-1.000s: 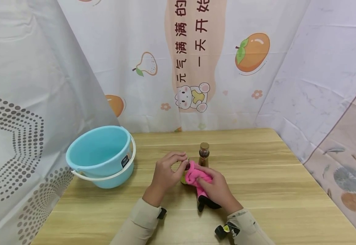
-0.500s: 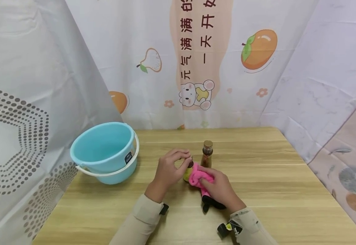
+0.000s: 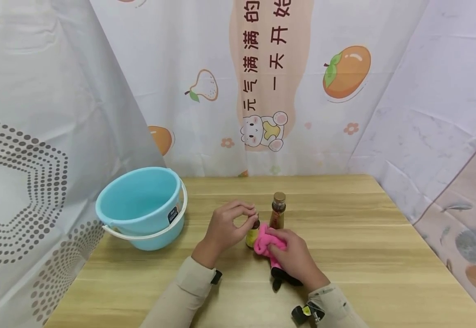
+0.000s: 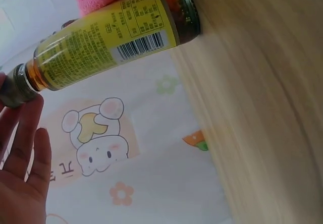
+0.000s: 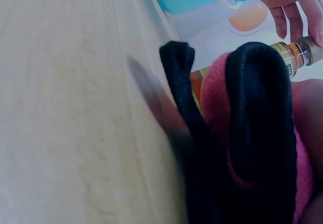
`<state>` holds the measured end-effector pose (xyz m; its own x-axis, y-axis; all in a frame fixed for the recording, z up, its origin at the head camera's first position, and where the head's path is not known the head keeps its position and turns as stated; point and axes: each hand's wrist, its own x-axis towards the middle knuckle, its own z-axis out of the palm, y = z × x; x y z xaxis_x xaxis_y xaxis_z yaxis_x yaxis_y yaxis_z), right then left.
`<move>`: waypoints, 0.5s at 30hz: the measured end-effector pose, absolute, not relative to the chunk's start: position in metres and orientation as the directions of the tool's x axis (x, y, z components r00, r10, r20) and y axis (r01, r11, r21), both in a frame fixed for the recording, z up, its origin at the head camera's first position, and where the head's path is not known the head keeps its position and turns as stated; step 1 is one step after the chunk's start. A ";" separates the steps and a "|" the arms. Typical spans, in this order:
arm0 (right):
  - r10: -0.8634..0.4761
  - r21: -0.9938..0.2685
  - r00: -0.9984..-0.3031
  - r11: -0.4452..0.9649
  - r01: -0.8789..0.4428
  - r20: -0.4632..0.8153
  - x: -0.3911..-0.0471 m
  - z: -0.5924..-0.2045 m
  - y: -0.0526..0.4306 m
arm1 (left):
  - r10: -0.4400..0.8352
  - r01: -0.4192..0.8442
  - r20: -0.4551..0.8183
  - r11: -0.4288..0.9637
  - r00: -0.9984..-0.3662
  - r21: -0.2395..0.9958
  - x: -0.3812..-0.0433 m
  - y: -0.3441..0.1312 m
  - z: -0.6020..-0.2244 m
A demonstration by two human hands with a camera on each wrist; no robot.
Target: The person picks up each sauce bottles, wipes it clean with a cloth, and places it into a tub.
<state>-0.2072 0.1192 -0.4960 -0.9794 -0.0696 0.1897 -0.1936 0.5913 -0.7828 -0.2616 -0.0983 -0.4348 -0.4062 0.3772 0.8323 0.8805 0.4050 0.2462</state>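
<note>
A small bottle with a yellow label (image 3: 252, 237) and a dark cap stands upright on the table. My left hand (image 3: 226, 231) pinches its cap (image 4: 19, 88) between thumb and fingertips. In my right hand (image 3: 296, 256), a bunched pink cloth (image 3: 267, 242) with black trim (image 5: 260, 108) is gripped and lies against the bottle's side. The label with its barcode (image 4: 141, 45) shows plainly in the left wrist view. Part of the bottle's body is hidden behind the cloth.
Just behind the right hand stands a taller brown bottle (image 3: 278, 215) with a gold cap. A light blue bucket (image 3: 153, 241) with a white handle is at the table's left side. A printed curtain (image 3: 205, 155) hangs along the back edge of the wooden table (image 3: 344, 228).
My right hand has shifted the pink cloth a little downward along the bottle, so more of the yellow label shows. The left hand keeps its pinch on the cap. The head view has tilted slightly.
</note>
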 end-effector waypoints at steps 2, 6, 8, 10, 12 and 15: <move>-0.071 -0.787 -0.977 0.582 -0.203 0.199 -0.207 -0.497 0.119 | 0.376 0.887 0.839 0.395 -0.393 0.239 -0.263 -0.099 -0.437; -0.062 -0.801 -0.970 0.553 -0.231 0.236 -0.207 -0.499 0.119 | 0.381 0.899 0.847 0.376 -0.372 0.226 -0.266 -0.100 -0.439; -0.057 -0.809 -0.963 0.531 -0.253 0.263 -0.207 -0.499 0.120 | 0.393 0.906 0.844 0.360 -0.365 0.224 -0.267 -0.100 -0.439; -0.058 -0.815 -0.954 0.507 -0.282 0.294 -0.206 -0.498 0.120 | 0.406 0.911 0.836 0.338 -0.369 0.237 -0.267 -0.101 -0.439; -0.062 -0.816 -0.941 0.481 -0.320 0.332 -0.206 -0.497 0.120 | 0.417 0.912 0.826 0.318 -0.379 0.258 -0.266 -0.101 -0.438; -0.069 -0.817 -0.924 0.445 -0.367 0.377 -0.204 -0.493 0.119 | 0.426 0.912 0.815 0.294 -0.393 0.286 -0.265 -0.102 -0.436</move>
